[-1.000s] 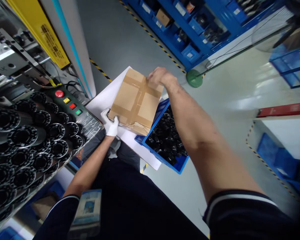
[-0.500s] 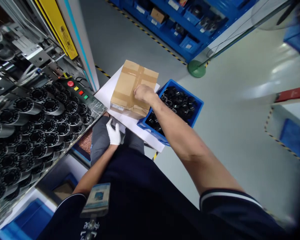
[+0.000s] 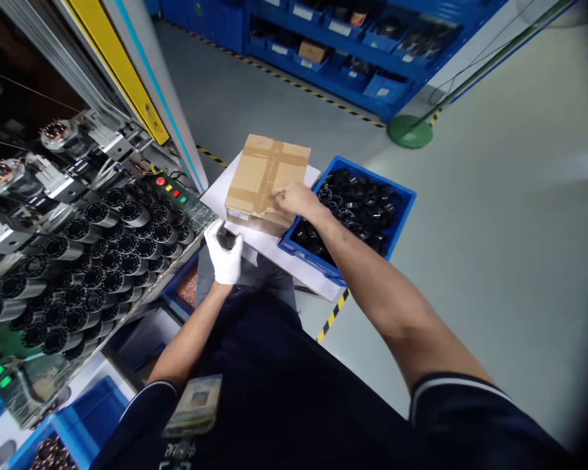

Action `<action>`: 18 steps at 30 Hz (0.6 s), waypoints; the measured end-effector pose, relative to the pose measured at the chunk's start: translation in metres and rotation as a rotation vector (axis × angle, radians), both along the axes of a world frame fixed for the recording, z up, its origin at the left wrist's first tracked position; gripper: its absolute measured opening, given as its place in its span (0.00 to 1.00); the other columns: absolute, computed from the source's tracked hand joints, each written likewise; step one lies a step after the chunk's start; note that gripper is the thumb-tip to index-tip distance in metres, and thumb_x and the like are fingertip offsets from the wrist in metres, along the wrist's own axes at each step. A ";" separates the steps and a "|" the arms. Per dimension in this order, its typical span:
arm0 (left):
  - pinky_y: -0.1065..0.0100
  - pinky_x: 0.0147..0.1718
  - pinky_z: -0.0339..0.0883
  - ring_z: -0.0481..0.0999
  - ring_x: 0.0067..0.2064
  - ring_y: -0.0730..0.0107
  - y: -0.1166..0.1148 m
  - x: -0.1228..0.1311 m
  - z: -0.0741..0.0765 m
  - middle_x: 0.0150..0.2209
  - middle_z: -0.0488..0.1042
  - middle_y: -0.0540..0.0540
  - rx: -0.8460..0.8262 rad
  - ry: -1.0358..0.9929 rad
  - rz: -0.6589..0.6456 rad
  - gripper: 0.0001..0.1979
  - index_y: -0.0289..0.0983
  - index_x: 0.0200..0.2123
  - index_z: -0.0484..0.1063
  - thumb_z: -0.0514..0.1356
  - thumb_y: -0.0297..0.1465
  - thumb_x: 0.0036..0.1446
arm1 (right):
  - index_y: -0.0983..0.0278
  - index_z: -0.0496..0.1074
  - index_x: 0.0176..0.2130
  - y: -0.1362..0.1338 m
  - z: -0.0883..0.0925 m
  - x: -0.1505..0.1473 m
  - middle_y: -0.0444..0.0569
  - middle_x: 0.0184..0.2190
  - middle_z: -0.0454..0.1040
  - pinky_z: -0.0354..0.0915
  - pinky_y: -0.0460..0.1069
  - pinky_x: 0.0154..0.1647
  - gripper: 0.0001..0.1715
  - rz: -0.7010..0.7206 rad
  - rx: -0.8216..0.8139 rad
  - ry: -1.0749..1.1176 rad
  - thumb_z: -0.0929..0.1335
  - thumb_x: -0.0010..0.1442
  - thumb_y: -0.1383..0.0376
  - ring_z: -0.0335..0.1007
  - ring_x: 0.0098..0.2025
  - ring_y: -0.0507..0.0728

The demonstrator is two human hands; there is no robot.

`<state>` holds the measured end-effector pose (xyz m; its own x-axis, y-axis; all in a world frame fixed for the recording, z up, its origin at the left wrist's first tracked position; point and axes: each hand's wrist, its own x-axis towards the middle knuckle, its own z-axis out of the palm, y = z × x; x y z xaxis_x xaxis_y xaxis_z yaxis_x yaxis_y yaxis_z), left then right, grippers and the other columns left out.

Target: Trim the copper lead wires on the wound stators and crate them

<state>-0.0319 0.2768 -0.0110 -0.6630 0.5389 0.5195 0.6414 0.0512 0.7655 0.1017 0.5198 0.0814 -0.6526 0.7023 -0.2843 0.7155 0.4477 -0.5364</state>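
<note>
Just above frame centre, the taped carton (image 3: pixel 255 171) is seen. The left hand (image 3: pixel 225 261) is held with fingers apart; the right hand (image 3: pixel 294 198) is curled over the carton, its grip cannot be told. Steadying is best done by the sides.

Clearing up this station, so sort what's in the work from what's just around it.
Seemingly in the work:
cardboard box, right hand at its top
blue crate of black parts

Seemingly just around:
green stand base
blue shelving
small carton
</note>
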 end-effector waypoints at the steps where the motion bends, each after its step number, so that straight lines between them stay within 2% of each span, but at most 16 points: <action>1: 0.39 0.78 0.69 0.75 0.73 0.44 0.010 -0.003 0.005 0.68 0.73 0.34 -0.044 0.023 0.004 0.32 0.43 0.71 0.68 0.73 0.40 0.69 | 0.62 0.85 0.61 0.015 -0.001 -0.003 0.56 0.67 0.84 0.71 0.68 0.80 0.17 -0.030 -0.004 0.008 0.76 0.79 0.57 0.79 0.73 0.65; 4: 0.35 0.80 0.65 0.71 0.76 0.35 0.059 -0.013 0.017 0.72 0.71 0.31 -0.216 0.078 -0.008 0.43 0.41 0.71 0.72 0.83 0.41 0.57 | 0.64 0.87 0.54 0.051 -0.012 -0.015 0.54 0.57 0.89 0.76 0.65 0.74 0.14 -0.075 -0.070 0.016 0.79 0.75 0.58 0.84 0.64 0.63; 7: 0.29 0.77 0.65 0.70 0.76 0.22 0.121 -0.022 0.024 0.77 0.67 0.26 -0.402 0.092 -0.044 0.50 0.39 0.69 0.77 0.90 0.39 0.45 | 0.65 0.86 0.50 0.069 -0.026 -0.025 0.49 0.44 0.89 0.83 0.58 0.58 0.15 -0.095 -0.175 0.047 0.79 0.74 0.55 0.87 0.48 0.59; 9: 0.24 0.76 0.64 0.66 0.78 0.14 0.159 -0.028 0.025 0.79 0.65 0.23 -0.505 0.079 -0.053 0.54 0.38 0.68 0.79 0.92 0.38 0.38 | 0.66 0.85 0.49 0.073 -0.035 -0.027 0.44 0.34 0.84 0.79 0.51 0.42 0.16 -0.110 -0.264 0.096 0.79 0.74 0.55 0.80 0.34 0.54; 11: 0.17 0.77 0.58 0.60 0.80 0.05 0.190 -0.035 0.022 0.80 0.63 0.20 -0.576 0.056 -0.045 0.56 0.36 0.68 0.80 0.93 0.42 0.36 | 0.66 0.85 0.51 0.075 -0.044 -0.025 0.41 0.27 0.79 0.67 0.46 0.28 0.16 -0.127 -0.360 0.164 0.78 0.73 0.56 0.67 0.23 0.50; 12: 0.14 0.76 0.55 0.58 0.80 0.02 0.202 -0.038 0.020 0.81 0.61 0.18 -0.600 0.044 -0.036 0.57 0.35 0.68 0.80 0.93 0.46 0.37 | 0.65 0.85 0.52 0.076 -0.048 -0.023 0.40 0.25 0.76 0.60 0.46 0.24 0.16 -0.136 -0.405 0.203 0.78 0.73 0.57 0.60 0.20 0.48; 14: 0.10 0.74 0.52 0.59 0.79 0.00 0.220 -0.041 0.015 0.81 0.59 0.15 -0.622 0.029 -0.022 0.55 0.32 0.69 0.79 0.89 0.54 0.45 | 0.64 0.85 0.57 0.076 -0.055 -0.018 0.39 0.24 0.73 0.50 0.46 0.21 0.18 -0.144 -0.486 0.289 0.77 0.72 0.57 0.52 0.18 0.47; 16: 0.11 0.74 0.54 0.62 0.79 0.06 0.234 -0.043 0.012 0.81 0.60 0.15 -0.618 0.039 -0.032 0.50 0.30 0.70 0.79 0.83 0.57 0.57 | 0.63 0.84 0.60 0.076 -0.062 -0.013 0.39 0.24 0.72 0.48 0.46 0.21 0.21 -0.141 -0.550 0.369 0.77 0.72 0.56 0.50 0.18 0.47; 18: 0.18 0.76 0.59 0.68 0.77 0.18 0.243 -0.048 0.012 0.78 0.65 0.17 -0.590 0.081 -0.078 0.44 0.27 0.71 0.78 0.76 0.56 0.67 | 0.62 0.83 0.62 0.078 -0.066 -0.009 0.39 0.24 0.71 0.47 0.46 0.22 0.24 -0.130 -0.593 0.430 0.77 0.73 0.55 0.49 0.19 0.47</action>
<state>-0.0796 0.5200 0.0015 -0.5806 0.7973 0.1650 0.7153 0.4026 0.5712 0.0927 0.5977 0.0155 -0.7141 0.5890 -0.3783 0.4156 -0.0782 -0.9062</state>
